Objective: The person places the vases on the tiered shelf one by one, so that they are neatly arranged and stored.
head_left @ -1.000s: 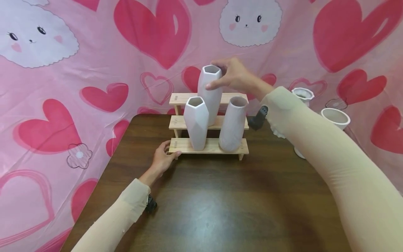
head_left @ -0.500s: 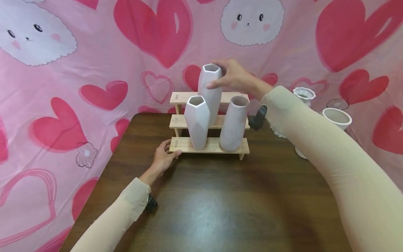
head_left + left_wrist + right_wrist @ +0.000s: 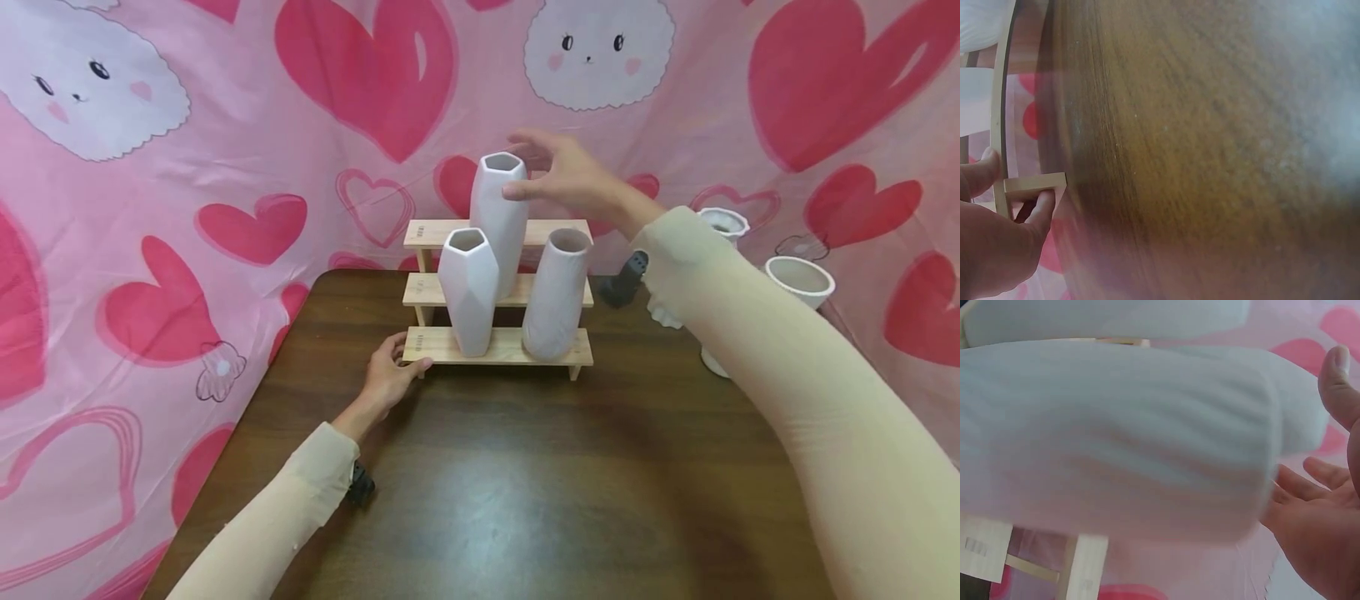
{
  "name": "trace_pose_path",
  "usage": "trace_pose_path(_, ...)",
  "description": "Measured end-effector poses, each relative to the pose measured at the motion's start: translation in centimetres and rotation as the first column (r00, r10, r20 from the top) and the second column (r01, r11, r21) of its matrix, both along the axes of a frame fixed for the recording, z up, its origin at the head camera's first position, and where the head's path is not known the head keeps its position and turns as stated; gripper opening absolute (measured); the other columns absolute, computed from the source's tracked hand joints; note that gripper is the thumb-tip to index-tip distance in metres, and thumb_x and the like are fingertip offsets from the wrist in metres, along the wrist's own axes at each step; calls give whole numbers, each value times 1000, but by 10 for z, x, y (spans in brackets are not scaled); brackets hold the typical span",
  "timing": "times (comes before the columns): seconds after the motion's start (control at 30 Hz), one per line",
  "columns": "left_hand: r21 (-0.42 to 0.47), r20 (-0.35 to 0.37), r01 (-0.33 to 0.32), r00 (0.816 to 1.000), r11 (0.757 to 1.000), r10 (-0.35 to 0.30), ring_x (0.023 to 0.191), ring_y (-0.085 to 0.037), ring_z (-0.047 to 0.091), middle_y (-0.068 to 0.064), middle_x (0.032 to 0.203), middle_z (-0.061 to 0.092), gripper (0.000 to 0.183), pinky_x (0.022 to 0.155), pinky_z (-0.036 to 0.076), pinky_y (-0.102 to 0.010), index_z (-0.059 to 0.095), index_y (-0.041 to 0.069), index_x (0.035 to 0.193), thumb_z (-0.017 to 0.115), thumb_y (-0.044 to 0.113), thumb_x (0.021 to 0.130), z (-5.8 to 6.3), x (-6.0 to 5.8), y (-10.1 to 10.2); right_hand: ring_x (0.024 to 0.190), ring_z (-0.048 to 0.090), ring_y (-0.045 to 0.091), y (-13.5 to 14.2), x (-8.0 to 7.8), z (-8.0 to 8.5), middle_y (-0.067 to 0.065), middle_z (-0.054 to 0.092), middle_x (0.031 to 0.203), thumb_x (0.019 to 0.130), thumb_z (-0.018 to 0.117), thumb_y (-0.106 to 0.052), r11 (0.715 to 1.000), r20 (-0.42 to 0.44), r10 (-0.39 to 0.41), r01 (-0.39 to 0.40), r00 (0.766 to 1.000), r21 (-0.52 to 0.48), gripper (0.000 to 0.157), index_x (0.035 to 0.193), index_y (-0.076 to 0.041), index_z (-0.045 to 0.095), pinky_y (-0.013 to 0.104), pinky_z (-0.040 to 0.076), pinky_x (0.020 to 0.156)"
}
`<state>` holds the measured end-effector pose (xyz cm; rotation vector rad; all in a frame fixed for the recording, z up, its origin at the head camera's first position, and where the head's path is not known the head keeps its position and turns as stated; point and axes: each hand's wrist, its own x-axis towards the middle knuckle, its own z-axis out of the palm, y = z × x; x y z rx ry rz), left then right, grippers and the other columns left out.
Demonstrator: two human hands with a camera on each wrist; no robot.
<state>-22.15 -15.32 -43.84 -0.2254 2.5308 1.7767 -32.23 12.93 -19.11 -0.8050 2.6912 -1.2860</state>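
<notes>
— Start big. What do you have on the feed?

— From my desk I see a pink heart-print cloth [image 3: 247,158] hung as the backdrop, then the dark brown table [image 3: 487,467]. The right sleeve [image 3: 795,392] slants in across the table's right side; the left sleeve [image 3: 277,508] comes up from the lower left.

— And the wooden stand [image 3: 429,344]?

— Three tiers, near the table's far edge. The rear vase [image 3: 501,208], white and faceted, stands upright on the middle tier. On the lowest tier I have the left front vase [image 3: 471,287], also faceted, and the right front vase [image 3: 557,296], rounder and textured. Off to the right, the sleeve partly hides a round-rimmed vessel [image 3: 800,279] and a scalloped vessel [image 3: 738,228].

— My hands?

— The right hand [image 3: 566,175] is beside the rear vase's top, thumb and fingers spread wide; whether a fingertip touches, I can't tell. The left hand [image 3: 386,379] grips the lowest tier's left end, thumb on the front edge, fingers at the leg.

— Smallest?

— The right wrist camera [image 3: 624,279] and left wrist camera [image 3: 361,485], both black.
</notes>
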Motion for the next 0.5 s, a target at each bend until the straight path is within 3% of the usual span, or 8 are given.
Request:
trace_pose_path(0.17, -12, 15, 3, 1000, 1000, -3, 112, -25, 54, -16, 132, 53, 66, 86, 46, -33, 36, 6, 144, 70, 13, 89, 1, -2, 0, 134, 41, 19, 24, 8, 5, 7, 45, 147, 86, 74, -27, 987, 7, -67, 67, 998, -149, 73, 149, -22, 37, 40, 32, 109)
trace_pose_path(0.33, -19, 9, 5, 1000, 1000, -5, 111, -25, 55, -17, 132, 54, 66, 81, 46, -29, 35, 5, 145, 69, 13, 89, 1, -3, 0, 131, 44, 21, 53, 14, -1, 5, 49, 143, 87, 73, -24, 958, -11, -116, 109, 993, -264, 63, 144, -24, 45, 41, 36, 106)
trace_pose_path(0.5, -32, 13, 1, 1000, 999, -1, 109, -25, 56, -16, 132, 54, 66, 78, 45, -26, 36, 6, 145, 70, 14, 89, 1, -4, -2, 130, 44, 24, 73, 20, -9, 6, 50, 142, 88, 71, -24, 962, -38, -160, 147, 986, -231, 61, 143, -24, 46, 42, 37, 105)
